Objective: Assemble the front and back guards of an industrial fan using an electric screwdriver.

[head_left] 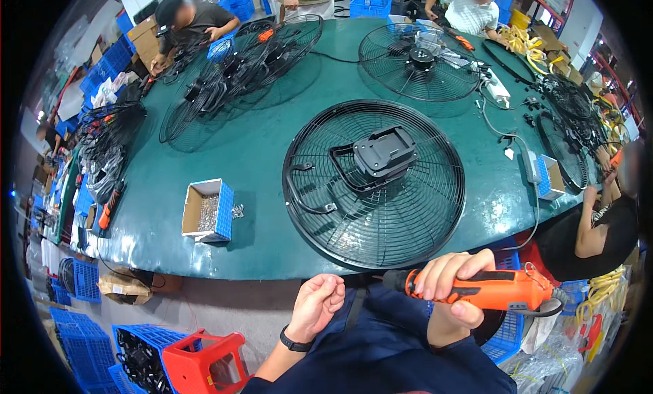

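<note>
This is a factory assembly workshop: the right hand's fingers (442, 277) wrap an orange electric screwdriver (502, 292), and just beyond them a round black wire fan guard (381, 227) lies on a long green worktable (262, 156). Forward and left of the left hand's fingers (331, 293) sits an open carton (223, 214) of small metal fasteners (208, 214). Farthest ahead of both, more fan guards (421, 59) and co-workers (204, 28) line the table; blue plastic crates (78, 336) stand left of the fingers.

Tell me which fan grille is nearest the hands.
The front-centre fan grille, lying flat at the near edge of the green table, a boxy black mount on top; the grilles at back left and back right lie farther off.
</note>
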A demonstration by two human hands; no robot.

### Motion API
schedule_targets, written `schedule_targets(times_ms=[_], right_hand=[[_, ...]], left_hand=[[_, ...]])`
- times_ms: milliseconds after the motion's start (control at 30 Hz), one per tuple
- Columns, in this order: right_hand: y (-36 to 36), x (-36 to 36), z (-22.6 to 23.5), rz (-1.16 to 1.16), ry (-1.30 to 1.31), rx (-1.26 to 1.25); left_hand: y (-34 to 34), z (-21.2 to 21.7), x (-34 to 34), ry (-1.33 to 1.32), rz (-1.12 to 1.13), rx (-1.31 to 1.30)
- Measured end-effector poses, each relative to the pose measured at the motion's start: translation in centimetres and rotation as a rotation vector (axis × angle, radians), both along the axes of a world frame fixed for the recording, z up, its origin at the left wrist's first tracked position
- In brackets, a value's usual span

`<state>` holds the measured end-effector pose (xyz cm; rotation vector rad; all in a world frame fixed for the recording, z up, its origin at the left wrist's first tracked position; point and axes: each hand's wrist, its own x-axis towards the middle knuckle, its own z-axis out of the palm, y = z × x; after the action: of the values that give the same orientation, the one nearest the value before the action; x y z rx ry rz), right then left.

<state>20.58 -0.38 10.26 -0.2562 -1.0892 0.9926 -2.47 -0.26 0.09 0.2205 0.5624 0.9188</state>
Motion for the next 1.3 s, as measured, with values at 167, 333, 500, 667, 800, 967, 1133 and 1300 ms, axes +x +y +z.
schedule_targets(times_ms=[167,333,500,667,800,967,1133,1300], right_hand=[[0.0,-1.6,0.2,0.004,0.031,0.012],[0.0,-3.1,0.2,0.017,0.079,0.015],[-0.2,-3.6,0.3,0.031,0.046,0.007],[-0.5,-3.9,0.6,-0.018,0.031,-0.054],[-0.4,-4.2,0.4,-0.019,0.049,-0.038],[-0.3,-4.5,0.1,-0.052,0.097,-0.024],[-0.3,-4.3,-0.5,-0.034,0.02,0.032],[0.3,-3.3,-0.9,0.03,-0.149,0.161]], left_hand=[[-0.1,-0.2,0.5,0.042,0.008,-0.032],[-0.1,-0.2,1.1,-0.085,-0.036,-0.016],[0.0,-0.1,1.4,-0.192,-0.048,-0.049],[0.1,0.0,1.3,-0.159,-0.043,-0.015],[-0.1,0.2,1.3,-0.1,-0.02,0.016],[-0.1,0.3,1.1,-0.21,0.034,0.016],[-0.2,0.0,1.4,-0.267,0.007,-0.065],[0.1,0.2,2.0,-0.288,-0.001,-0.157]])
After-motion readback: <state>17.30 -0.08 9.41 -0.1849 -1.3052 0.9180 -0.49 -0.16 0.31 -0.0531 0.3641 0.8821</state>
